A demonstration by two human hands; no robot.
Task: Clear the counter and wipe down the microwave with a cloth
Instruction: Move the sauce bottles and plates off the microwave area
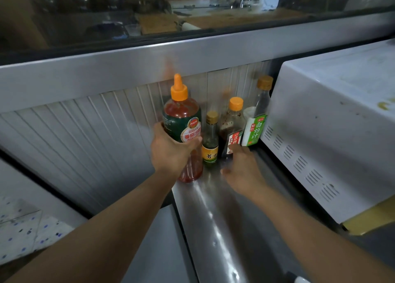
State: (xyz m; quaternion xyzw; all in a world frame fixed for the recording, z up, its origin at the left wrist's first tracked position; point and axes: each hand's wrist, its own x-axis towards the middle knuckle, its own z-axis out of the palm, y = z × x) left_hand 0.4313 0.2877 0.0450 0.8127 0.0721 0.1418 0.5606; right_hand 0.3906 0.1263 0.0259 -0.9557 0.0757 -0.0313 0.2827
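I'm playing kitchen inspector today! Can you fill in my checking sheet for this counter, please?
Surface: steel counter, shiny, bare in front.
Job's things: white microwave at right, marks on its top; no cloth seen.
Clutter: ketchup bottle, small green bottle, dark sauce bottle, tall green-label bottle, standing in a row by the wall.
Grippers: left hand grips the ketchup bottle; right hand reaches to the dark sauce bottle, grip unclear.
Cables: nothing seen.
Surroundings: ribbed wall panel, glass window above.

Both forearms were bare to the frame edge, no sleeves in view. Left hand [171, 150] and right hand [243, 171] wore no gloves, rings or watch.
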